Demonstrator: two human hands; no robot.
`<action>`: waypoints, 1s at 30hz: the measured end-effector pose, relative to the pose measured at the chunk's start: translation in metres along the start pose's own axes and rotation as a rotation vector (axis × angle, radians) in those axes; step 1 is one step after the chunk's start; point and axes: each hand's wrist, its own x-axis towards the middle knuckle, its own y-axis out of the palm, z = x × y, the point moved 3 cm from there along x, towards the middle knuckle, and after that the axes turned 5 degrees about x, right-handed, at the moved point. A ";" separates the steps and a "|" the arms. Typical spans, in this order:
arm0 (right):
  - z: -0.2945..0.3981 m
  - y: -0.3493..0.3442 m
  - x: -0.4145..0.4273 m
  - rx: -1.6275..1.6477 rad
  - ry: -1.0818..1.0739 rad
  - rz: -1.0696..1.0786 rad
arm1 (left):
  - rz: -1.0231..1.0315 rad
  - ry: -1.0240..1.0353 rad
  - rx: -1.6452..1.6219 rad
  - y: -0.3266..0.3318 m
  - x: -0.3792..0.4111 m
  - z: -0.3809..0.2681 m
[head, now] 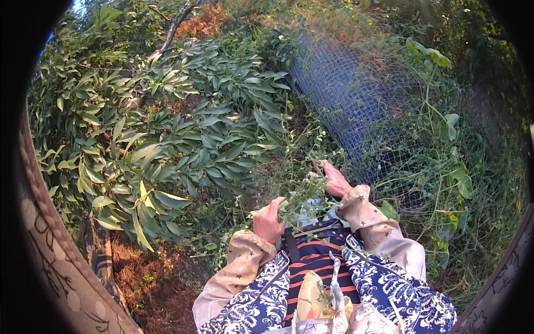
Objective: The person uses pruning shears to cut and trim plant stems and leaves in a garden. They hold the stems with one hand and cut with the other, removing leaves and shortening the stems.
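Observation:
My left hand [269, 220] is closed around a bunch of thin, leafy green weeds [305, 195] in front of my waist. The cut or pulled ends of the bunch are hard to make out. My right hand [335, 180] is a little farther out and to the right, its fingers bent around thin plant stems at the bunch's upper side. Leaves partly hide those fingertips. Loose sprigs hang over my striped shirt [321, 254]. Both forearms are in pale sleeves with a star pattern.
Dense broad-leaved branches [200, 129] fill the left. On the right, a blue mesh net [346, 96] lies under weeds and a climbing vine [450, 125]. Dry brown foliage [154, 288] covers the ground at lower left, beside a trunk [100, 246]. A hat brim [62, 271] frames the view.

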 end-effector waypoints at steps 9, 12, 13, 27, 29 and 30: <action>-0.008 0.006 0.022 0.084 -0.098 -0.224 | -0.013 0.002 -0.029 0.004 0.002 -0.005; 0.013 -0.015 -0.004 -0.080 -0.045 -0.181 | -0.003 -0.015 -0.015 -0.004 0.009 -0.003; 0.013 -0.017 -0.010 -0.153 -0.125 -0.158 | 0.001 -0.007 -0.019 -0.003 0.011 -0.002; 0.023 0.009 -0.008 0.027 -0.157 -0.074 | 0.026 0.051 -0.007 0.007 0.008 -0.004; 0.008 0.001 -0.013 -0.211 -0.024 -0.158 | -0.006 0.020 -0.021 0.000 0.016 -0.003; -0.009 0.002 -0.010 -0.218 -0.013 -0.181 | -0.005 0.017 -0.017 -0.003 0.020 -0.003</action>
